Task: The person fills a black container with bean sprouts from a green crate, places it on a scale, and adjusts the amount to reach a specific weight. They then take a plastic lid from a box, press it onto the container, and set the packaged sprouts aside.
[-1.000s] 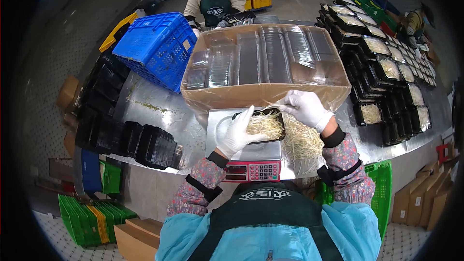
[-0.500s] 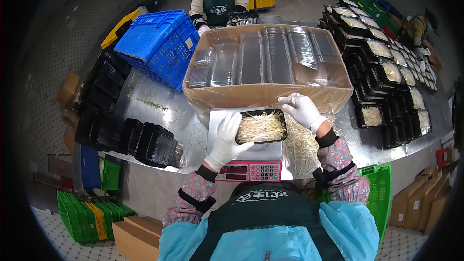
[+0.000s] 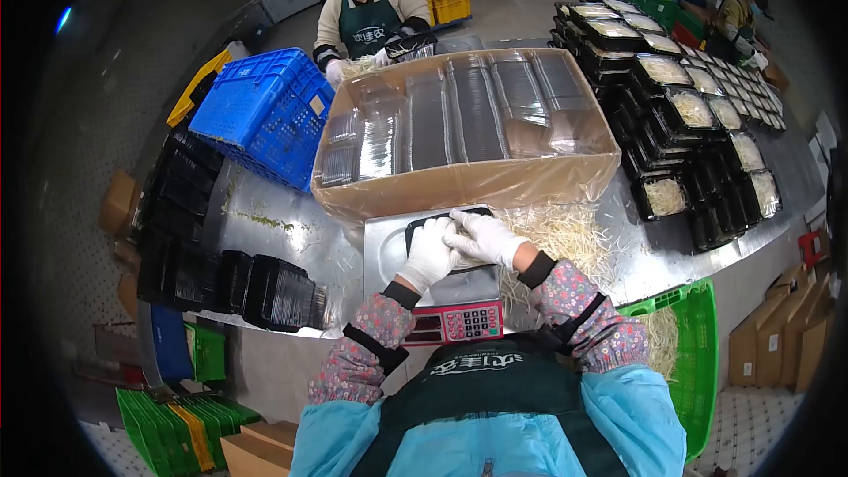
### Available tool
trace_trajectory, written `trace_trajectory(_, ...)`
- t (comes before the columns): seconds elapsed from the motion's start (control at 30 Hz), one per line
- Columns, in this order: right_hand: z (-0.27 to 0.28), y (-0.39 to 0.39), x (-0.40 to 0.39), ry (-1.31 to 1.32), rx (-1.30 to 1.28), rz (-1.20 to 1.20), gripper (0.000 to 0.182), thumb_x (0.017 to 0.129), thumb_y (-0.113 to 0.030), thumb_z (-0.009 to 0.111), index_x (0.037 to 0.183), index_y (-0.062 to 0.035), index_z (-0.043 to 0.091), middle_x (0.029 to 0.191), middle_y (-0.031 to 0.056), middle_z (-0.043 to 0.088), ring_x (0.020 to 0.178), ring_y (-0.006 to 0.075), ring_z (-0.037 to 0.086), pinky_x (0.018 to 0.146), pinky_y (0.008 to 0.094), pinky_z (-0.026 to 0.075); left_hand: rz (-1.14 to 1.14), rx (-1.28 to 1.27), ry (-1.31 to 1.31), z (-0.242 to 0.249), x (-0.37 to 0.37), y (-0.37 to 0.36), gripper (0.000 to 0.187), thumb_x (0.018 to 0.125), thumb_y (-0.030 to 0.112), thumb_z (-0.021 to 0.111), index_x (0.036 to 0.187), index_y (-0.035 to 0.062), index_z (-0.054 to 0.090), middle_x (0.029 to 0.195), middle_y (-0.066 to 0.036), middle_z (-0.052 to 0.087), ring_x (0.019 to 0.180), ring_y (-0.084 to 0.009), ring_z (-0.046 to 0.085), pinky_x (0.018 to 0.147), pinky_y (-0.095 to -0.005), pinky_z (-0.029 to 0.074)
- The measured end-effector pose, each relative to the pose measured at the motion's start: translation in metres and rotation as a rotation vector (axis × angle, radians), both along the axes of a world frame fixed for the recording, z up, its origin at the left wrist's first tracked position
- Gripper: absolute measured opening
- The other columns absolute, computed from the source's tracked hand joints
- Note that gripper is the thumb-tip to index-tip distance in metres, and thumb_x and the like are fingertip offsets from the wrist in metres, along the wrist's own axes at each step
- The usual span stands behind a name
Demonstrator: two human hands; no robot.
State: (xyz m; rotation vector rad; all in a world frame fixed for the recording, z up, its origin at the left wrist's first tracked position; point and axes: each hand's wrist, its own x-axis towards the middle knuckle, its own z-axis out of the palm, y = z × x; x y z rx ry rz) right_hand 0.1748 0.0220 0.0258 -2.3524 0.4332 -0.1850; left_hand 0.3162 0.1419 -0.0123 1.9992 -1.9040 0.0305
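A black plastic tray (image 3: pixel 412 236) of bean sprouts sits on the metal platform of a red-fronted digital scale (image 3: pixel 468 324). My two white-gloved hands meet over it and cover most of its contents. My left hand (image 3: pixel 430 253) is closed at the tray's left half, fingers bent down onto the sprouts. From the right, my right hand (image 3: pixel 488 240) reaches in, its fingers drawn together against the left fingers. What lies beneath the fingertips is largely hidden. Loose bean sprouts (image 3: pixel 565 243) are heaped on the table just right of the scale.
A carton (image 3: pixel 459 190) of stacked clear lids stands behind the scale. Left are a blue crate (image 3: pixel 256 110) and stacked black trays (image 3: pixel 278 291); right, piled filled trays (image 3: pixel 662 197). A green crate (image 3: pixel 702 371) stands below. Across the table, a co-worker (image 3: pixel 371 22) handles sprouts.
My hands have come together over the tray; the right hand moved left, and the left shifted from the rim onto the sprouts. The view has shifted. The co-worker's hands now hold sprouts.
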Motion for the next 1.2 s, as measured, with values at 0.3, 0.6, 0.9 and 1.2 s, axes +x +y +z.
trace_trajectory(0.3, -0.003, -0.205, -0.005, 0.096, -0.365, -0.459, 0.04, 0.088, -0.031, 0.064, 0.119, -0.0061, 0.068, 0.12, 0.019, 0.067, 0.112, 0.0332, 0.064, 0.096, 0.0402, 0.05, 0.144, -0.237, 0.333, 0.052, -0.008, 0.033, 0.049, 0.087, 0.022, 0.069, 0.128, -0.0031, 0.057, 0.124, -0.022, 0.061, 0.115, -0.0381, 0.058, 0.1, -0.0425, 0.046)
trace_trajectory(0.6, -0.012, -0.225, -0.019, 0.048, -0.21, -0.479, 0.019, 0.082, -0.023, 0.073, 0.092, -0.008, 0.077, 0.088, 0.0139, 0.074, 0.084, 0.0235, 0.071, 0.081, 0.034, 0.053, 0.42, -0.459, 0.81, 0.066, 0.022, 0.097, 0.028, 0.099, 0.011, 0.057, 0.123, -0.0036, 0.063, 0.112, -0.012, 0.068, 0.103, -0.0171, 0.065, 0.09, -0.0297, 0.051)
trace_trajectory(0.9, 0.162, -0.07, -0.051, -0.562, -0.172, 0.28, 0.016, 0.088, -0.01, 0.069, 0.102, -0.0059, 0.074, 0.124, 0.0122, 0.066, 0.127, 0.0274, 0.052, 0.106, 0.0385, 0.041, 0.162, -0.254, 1.967, 0.105, 0.036, 0.09, 0.092, 0.098, 0.07, 0.013, 0.152, -0.005, 0.021, 0.133, -0.034, 0.052, 0.089, -0.0319, 0.068, 0.062, -0.0293, 0.056)
trace_trajectory(1.2, 0.065, -0.012, -0.059, -0.5, 0.567, -0.003, 0.061, 0.097, -0.009, 0.059, 0.153, -0.0088, 0.035, 0.133, 0.0098, 0.058, 0.12, 0.0189, 0.056, 0.103, 0.0319, 0.044, 0.194, -0.391, 1.466, 0.086, -0.008, 0.096, 0.071, 0.086, -0.009, 0.05, 0.152, -0.0031, 0.024, 0.105, -0.015, 0.063, 0.076, -0.0154, 0.064, 0.062, -0.0253, 0.056)
